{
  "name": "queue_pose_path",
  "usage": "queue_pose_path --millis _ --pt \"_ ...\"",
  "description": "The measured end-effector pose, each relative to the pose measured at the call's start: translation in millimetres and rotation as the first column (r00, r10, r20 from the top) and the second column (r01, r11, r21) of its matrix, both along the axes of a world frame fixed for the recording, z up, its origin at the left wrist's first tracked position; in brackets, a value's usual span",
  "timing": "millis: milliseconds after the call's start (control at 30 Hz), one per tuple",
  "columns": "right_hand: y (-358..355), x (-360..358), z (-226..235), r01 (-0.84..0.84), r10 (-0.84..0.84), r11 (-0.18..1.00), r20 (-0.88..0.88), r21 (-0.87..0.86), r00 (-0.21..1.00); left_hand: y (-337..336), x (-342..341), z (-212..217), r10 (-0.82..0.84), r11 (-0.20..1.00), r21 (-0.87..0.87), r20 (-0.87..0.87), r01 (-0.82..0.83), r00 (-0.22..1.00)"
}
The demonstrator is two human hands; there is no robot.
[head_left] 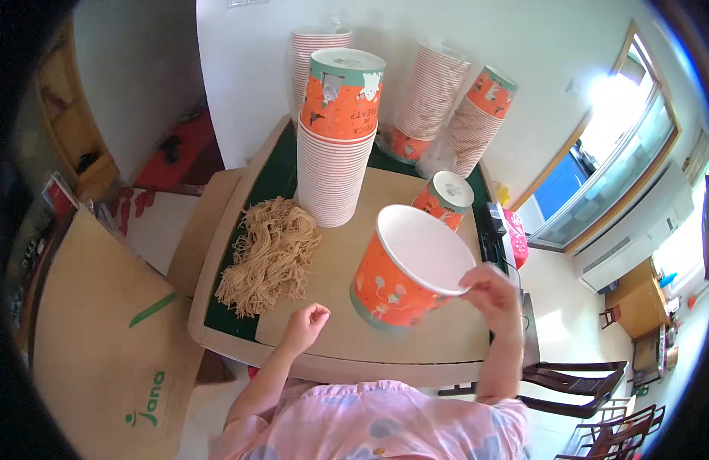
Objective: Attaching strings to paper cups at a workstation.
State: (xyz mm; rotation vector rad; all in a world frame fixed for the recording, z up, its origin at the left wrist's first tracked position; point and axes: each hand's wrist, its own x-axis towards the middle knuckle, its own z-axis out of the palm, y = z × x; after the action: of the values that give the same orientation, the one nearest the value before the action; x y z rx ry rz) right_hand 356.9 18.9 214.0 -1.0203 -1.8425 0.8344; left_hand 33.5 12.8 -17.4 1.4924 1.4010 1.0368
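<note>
My right hand (494, 295) pinches the rim of a large orange paper bucket (393, 287) with a green base band and a white inside. The bucket is tilted above the table, its mouth facing up and to the right. My left hand (307, 326) is apart from it, to the left near the table's front edge. Its fingers are curled together; whatever they may hold is too small to make out. Beyond that hand lies a heap of tan twine strands (270, 253). A smaller-looking upside-down paper bucket (446, 198) stands behind the held one.
A tall stack of upside-down paper buckets (335, 169) rises behind the twine. More plastic-wrapped stacks (431, 96) stand along the wall. Cardboard (462, 333) covers much of the green-topped table. A large carton (109, 307) is at the left, and a dark chair (577, 383) at the right.
</note>
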Motion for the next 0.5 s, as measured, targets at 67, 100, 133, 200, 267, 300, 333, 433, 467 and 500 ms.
queue_pose_path --millis 67,100,133,200,267,300,333,433,467,500 --pt "-9.9 -7.7 -34.1 0.024 -0.047 0.991 -0.173 -0.134 0.984 -13.8 3.9 -9.5 0.069 0.994 0.091 -0.029 -0.066 0.997" --pt "-14.5 -11.0 -50.1 0.052 -0.089 0.984 -0.215 -0.172 0.973 -16.5 5.7 -16.1 0.117 0.977 0.184 -0.053 -0.105 0.992" --pt "-17.3 -15.6 -68.4 0.068 -0.108 0.98 -0.215 -0.185 0.971 -17.1 6.3 -23.4 0.116 0.979 0.177 -0.053 -0.105 0.992" --pt "-21.5 -31.4 -90.9 0.067 -0.109 0.977 -0.198 -0.204 0.974 -18.7 6.8 -30.8 0.227 0.955 0.205 -0.034 -0.215 0.973" --pt "-20.8 -43.9 -100.4 0.063 -0.067 0.991 -0.029 -0.122 0.997 -26.6 10.2 -17.5 0.229 0.947 0.247 -0.066 -0.206 0.971" --pt "-19.9 -50.2 -104.1 0.052 -0.052 0.996 -0.001 -0.077 0.999 -29.2 12.2 -11.5 0.232 0.936 0.293 -0.097 -0.195 0.968" --pt "-21.6 -55.2 -107.0 0.05 -0.051 0.995 -0.004 -0.081 0.999 -31.5 14.3 -13.1 0.233 0.937 0.29 -0.101 -0.195 0.967" --pt "-30.9 -63.4 -101.5 -0.077 0.081 0.996 0.143 -0.034 0.986 -38.4 16.5 -20.5 0.229 0.922 0.347 -0.129 -0.173 0.965" --pt "-36.1 -60.9 -99.9 -0.072 0.077 0.997 0.14 -0.037 0.987 -38.4 16.4 -23.9 0.238 0.908 0.392 -0.198 -0.146 0.951" --pt "-41.4 -54.7 -100.8 -0.001 0.0 1.0 0.085 0.016 0.996 -37.5 16.6 -26.9 0.253 0.893 0.433 -0.261 -0.121 0.932"
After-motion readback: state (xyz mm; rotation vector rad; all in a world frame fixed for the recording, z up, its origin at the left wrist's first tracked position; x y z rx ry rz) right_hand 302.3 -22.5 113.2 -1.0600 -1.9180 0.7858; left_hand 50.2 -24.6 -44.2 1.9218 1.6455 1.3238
